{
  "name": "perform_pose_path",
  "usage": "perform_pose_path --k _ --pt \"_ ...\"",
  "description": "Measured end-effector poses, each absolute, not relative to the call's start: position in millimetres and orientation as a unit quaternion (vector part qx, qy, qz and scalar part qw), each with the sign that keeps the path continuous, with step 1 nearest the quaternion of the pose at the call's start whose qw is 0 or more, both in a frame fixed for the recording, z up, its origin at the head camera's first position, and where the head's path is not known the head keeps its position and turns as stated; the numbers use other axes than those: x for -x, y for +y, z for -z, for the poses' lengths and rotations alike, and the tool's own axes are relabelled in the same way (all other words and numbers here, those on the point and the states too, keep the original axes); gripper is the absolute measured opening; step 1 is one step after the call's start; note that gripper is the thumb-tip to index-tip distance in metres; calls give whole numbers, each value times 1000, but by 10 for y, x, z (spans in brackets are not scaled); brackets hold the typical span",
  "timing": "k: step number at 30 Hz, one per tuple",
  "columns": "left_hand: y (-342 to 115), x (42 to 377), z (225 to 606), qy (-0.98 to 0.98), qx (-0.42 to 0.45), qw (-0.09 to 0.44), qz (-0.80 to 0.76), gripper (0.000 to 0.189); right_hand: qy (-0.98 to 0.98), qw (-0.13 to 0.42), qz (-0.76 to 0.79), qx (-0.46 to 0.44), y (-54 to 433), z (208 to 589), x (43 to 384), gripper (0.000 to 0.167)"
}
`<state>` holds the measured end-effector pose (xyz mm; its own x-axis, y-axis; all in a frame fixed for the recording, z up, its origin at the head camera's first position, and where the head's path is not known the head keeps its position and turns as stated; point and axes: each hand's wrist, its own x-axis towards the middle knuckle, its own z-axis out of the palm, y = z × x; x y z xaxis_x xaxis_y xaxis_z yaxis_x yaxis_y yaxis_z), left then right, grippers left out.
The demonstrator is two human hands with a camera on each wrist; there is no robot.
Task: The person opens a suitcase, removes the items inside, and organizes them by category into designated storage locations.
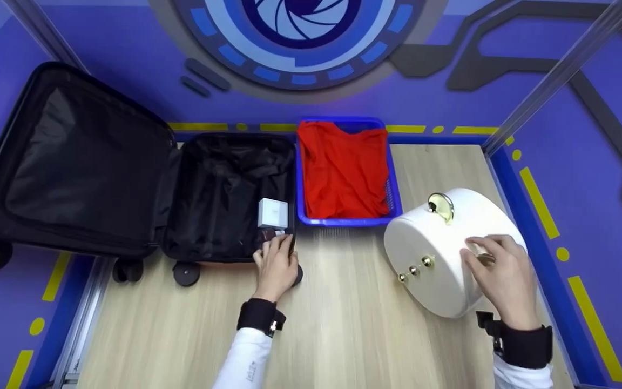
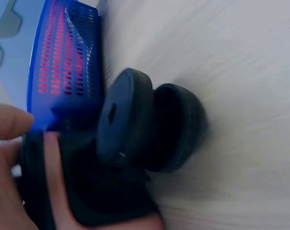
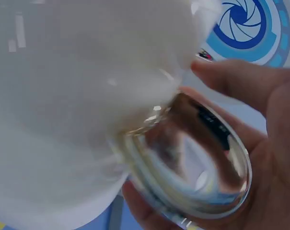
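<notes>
"Pale wooden table [image 1: 343,324]: which step?"

"Arranging, it seems: left hand [image 1: 277,267], grip unclear, is beside the white box [image 1: 273,214] inside the open suitcase [image 1: 208,200]; right hand [image 1: 506,283] curls around the gold handle [image 3: 197,155] of the white case [image 1: 446,246]."

"Next needs?"

"Probably steady holding."

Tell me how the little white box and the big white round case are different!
The little white box is much smaller than the white round case.
The box has straight edges; the case has a curved body.
The box sits in the open suitcase; the case is on the table.
Both look whitish.
</notes>
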<state>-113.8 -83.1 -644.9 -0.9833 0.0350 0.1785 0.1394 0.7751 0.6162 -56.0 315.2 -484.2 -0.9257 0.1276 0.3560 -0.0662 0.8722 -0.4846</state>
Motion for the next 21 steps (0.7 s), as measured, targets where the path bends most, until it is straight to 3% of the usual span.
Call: perform_pose_path --k 6,13,21 --pt "-326 1113 6201 -908 109 129 382 44 -953 193 -226 -57 3117 4808 715 28" --pt "422 1044 5922 -866 260 63 422 28 -965 173 -190 -47 3109 4806 744 30" --pt "943 1049 5830 -841 298 42 450 25 -970 158 -184 -35 3096 4813 748 32"
